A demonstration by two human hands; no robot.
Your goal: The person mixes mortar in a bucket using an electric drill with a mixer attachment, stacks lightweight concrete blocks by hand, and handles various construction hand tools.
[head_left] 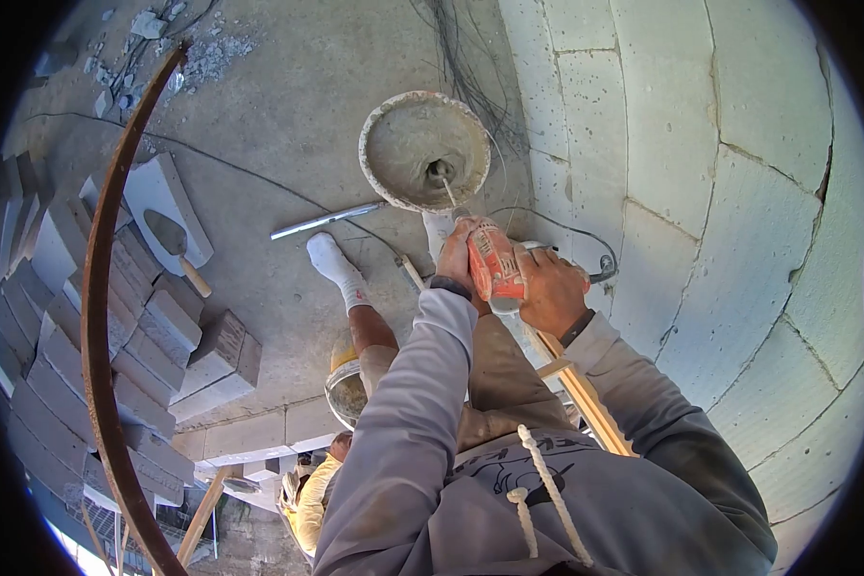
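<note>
Both of my hands are closed on a red power drill (494,261). My left hand (458,252) wraps round its front part, and my right hand (554,288) grips its rear end, where a black cable comes out. From the drill a thin mixing rod (448,191) reaches down into a round bucket (367,154) with a crusted rim. Grey wet mortar (408,139) fills the bucket, with a hollow around the rod. The rod's lower end is hidden in the mortar.
A block wall (662,173) rises at the right. Stacked blocks (144,326) and a trowel (168,235) lie at the left. A metal level (326,221) and cables are on the floor. Another bucket (346,389) and a person in yellow (314,504) are lower down.
</note>
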